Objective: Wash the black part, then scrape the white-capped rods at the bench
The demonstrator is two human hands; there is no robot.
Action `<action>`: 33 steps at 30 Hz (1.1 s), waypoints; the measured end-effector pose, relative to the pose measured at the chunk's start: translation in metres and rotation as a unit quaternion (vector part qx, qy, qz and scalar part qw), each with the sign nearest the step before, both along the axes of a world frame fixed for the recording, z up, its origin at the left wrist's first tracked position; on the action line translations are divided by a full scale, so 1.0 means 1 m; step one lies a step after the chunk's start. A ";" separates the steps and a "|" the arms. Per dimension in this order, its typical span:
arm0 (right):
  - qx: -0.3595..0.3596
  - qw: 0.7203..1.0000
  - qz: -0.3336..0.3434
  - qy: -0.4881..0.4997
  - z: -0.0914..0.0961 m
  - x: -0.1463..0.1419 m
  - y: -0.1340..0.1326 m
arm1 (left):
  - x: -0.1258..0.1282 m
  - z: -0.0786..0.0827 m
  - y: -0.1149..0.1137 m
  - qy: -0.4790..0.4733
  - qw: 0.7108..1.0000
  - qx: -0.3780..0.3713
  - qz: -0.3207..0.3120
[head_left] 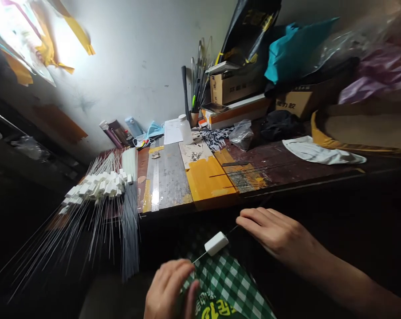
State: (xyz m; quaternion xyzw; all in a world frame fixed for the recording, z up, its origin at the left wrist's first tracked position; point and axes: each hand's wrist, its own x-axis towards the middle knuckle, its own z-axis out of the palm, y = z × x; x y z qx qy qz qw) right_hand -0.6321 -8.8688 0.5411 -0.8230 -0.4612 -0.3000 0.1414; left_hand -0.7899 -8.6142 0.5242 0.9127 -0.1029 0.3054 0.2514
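A small white block (216,243) hangs between my two hands, above a green-and-white checked cloth (233,274) with yellow lettering. From its lower left end a thin pale wire (199,257) runs to the fingertips of my left hand (169,285). My left fingers are curled at that wire, with the thumb lower and somewhat apart; the exact grip is partly hidden. On the block's other side, my right hand (273,228) pinches a thin dark rod (233,229) between thumb and fingers. Neither hand touches the block itself.
Many similar white blocks on wires (100,184) lie piled at the table's left, beside a bundle of pale rods (130,221). A steel ruler (155,186), a white bottle (185,129), dark rods (235,173) and a clear bag (241,135) are on the table. Cardboard boxes (233,87) stand behind.
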 end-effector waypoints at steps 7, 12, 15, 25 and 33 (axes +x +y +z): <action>-0.052 0.993 0.102 0.019 0.012 0.026 0.101 | 0.045 -0.006 0.050 0.168 0.982 0.054 0.068; -0.073 0.984 0.155 0.051 0.006 0.048 0.150 | 0.060 0.009 0.068 0.353 0.929 -0.080 0.083; -0.018 0.983 0.177 0.047 -0.003 0.061 0.171 | 0.066 0.012 0.083 0.371 0.909 -0.164 0.091; -0.010 0.975 0.134 0.178 -0.021 0.080 0.205 | 0.095 -0.002 0.114 0.441 0.765 -0.460 0.093; -0.026 0.969 0.106 0.220 -0.020 0.086 0.224 | 0.109 -0.017 0.110 0.428 0.740 -0.507 0.105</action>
